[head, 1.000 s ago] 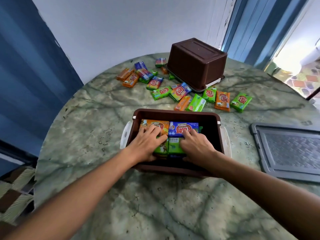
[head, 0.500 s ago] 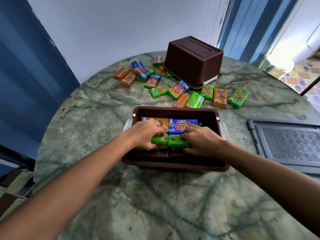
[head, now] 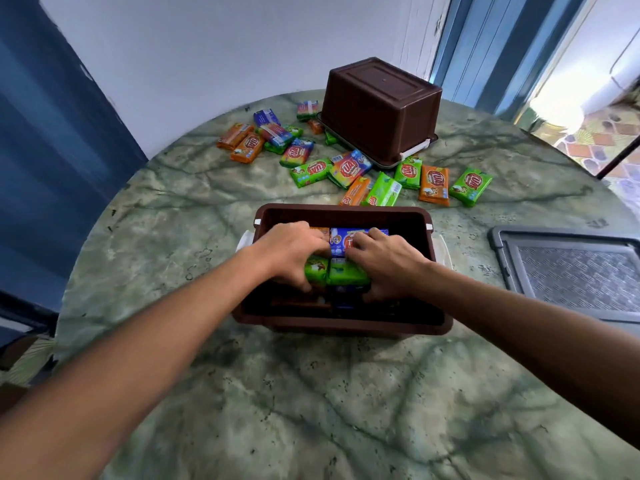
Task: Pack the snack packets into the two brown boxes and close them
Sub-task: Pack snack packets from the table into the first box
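Note:
An open brown box [head: 346,213] stands in the middle of the round table, with snack packets inside. Both hands are in it. My left hand [head: 289,252] grips a green packet [head: 317,271] with fingers curled over its far edge. My right hand [head: 388,263] grips the neighbouring green packet [head: 346,273], thumb at its near side. Both packets stand on edge. Behind them lie a blue packet [head: 341,239] and an orange one. A second brown box [head: 379,105] sits upside down on its lid at the back. Several loose packets [head: 349,168] lie scattered between the two boxes.
A grey lid [head: 568,271] lies flat on the table at the right. The marbled green table [head: 311,393] curves away at left and right. A white wall stands behind it, blue curtains hang on both sides, and a bright doorway is at the far right.
The two green packets lay flat a second ago; both hands have tipped them up on edge and pushed them towards the blue and orange packets. The view moved a little closer.

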The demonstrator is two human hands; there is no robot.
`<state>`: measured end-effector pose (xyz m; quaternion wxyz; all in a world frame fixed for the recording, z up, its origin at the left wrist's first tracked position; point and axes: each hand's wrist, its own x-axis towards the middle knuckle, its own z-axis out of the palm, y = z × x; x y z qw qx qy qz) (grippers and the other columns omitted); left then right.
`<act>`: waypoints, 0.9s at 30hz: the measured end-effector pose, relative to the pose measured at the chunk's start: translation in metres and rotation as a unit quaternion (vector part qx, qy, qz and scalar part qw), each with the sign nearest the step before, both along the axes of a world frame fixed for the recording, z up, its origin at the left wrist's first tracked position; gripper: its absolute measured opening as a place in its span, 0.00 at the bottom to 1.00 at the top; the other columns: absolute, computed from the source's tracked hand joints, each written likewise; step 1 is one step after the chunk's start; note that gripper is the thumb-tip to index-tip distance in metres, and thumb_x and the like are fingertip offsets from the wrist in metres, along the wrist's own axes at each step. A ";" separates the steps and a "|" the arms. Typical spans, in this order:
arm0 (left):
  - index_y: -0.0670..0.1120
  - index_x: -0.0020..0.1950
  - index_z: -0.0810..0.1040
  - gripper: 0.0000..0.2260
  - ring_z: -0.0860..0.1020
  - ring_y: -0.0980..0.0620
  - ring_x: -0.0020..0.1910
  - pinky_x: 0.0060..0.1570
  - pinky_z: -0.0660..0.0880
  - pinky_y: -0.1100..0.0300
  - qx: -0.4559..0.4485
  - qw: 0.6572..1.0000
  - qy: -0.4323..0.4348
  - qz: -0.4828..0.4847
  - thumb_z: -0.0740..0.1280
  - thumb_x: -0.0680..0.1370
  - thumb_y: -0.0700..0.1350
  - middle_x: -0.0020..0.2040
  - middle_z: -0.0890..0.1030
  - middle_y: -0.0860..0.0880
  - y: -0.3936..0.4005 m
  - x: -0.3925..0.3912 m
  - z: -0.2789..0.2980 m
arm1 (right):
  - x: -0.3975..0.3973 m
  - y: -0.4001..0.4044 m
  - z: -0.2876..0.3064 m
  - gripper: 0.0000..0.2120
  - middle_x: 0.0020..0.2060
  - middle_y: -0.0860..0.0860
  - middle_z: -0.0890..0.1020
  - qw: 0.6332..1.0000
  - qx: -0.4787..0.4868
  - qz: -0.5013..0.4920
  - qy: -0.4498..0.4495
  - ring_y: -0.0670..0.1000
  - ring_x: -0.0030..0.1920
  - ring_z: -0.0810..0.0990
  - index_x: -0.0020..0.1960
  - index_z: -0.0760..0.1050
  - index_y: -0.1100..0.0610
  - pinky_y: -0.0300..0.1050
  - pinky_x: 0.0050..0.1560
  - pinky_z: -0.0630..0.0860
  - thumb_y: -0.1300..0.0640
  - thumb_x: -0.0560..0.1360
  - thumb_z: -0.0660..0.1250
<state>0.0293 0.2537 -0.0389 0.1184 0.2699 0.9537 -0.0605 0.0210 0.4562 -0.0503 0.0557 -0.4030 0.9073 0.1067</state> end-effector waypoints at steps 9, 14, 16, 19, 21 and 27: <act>0.46 0.70 0.63 0.44 0.67 0.44 0.66 0.51 0.75 0.50 -0.095 0.993 0.069 -0.014 0.74 0.61 0.64 0.72 0.65 0.44 0.008 0.024 -0.020 | 0.022 -0.009 -0.012 0.42 0.66 0.62 0.66 0.997 0.055 -0.037 0.043 0.64 0.63 0.69 0.70 0.61 0.58 0.55 0.44 0.76 0.46 0.63 0.76; 0.43 0.74 0.51 0.49 0.50 0.35 0.75 0.65 0.58 0.30 -0.125 0.989 0.071 0.043 0.72 0.64 0.63 0.77 0.47 0.38 0.016 0.029 -0.043 | 0.020 -0.013 -0.026 0.31 0.56 0.63 0.79 0.991 0.078 -0.043 0.097 0.68 0.49 0.80 0.59 0.78 0.56 0.62 0.31 0.79 0.50 0.58 0.80; 0.43 0.73 0.51 0.49 0.49 0.35 0.75 0.65 0.60 0.31 -0.112 0.991 0.056 0.050 0.74 0.64 0.62 0.77 0.48 0.38 0.017 0.025 -0.041 | 0.018 -0.015 -0.026 0.33 0.55 0.62 0.79 0.990 0.086 -0.052 0.096 0.66 0.49 0.79 0.61 0.76 0.57 0.60 0.30 0.79 0.48 0.59 0.79; 0.45 0.73 0.56 0.50 0.56 0.37 0.74 0.64 0.66 0.36 -0.065 0.996 0.044 0.036 0.76 0.60 0.61 0.76 0.56 0.41 0.011 0.016 -0.036 | 0.012 -0.013 -0.021 0.47 0.64 0.61 0.70 0.997 0.066 -0.035 0.034 0.65 0.60 0.71 0.72 0.60 0.57 0.58 0.41 0.78 0.42 0.60 0.77; 0.46 0.74 0.59 0.50 0.59 0.39 0.73 0.65 0.68 0.42 -0.034 0.999 0.029 0.024 0.77 0.58 0.61 0.75 0.60 0.42 0.006 0.010 -0.031 | 0.011 -0.009 -0.014 0.47 0.65 0.57 0.69 0.999 0.026 -0.023 0.036 0.62 0.61 0.69 0.73 0.57 0.56 0.52 0.40 0.76 0.40 0.62 0.75; 0.47 0.73 0.59 0.48 0.58 0.38 0.73 0.65 0.68 0.42 -0.045 0.998 0.039 0.017 0.76 0.59 0.61 0.76 0.58 0.41 0.006 0.014 -0.031 | 0.012 -0.008 -0.024 0.41 0.61 0.61 0.74 0.993 0.102 -0.017 0.050 0.65 0.56 0.75 0.71 0.65 0.58 0.51 0.33 0.75 0.43 0.64 0.74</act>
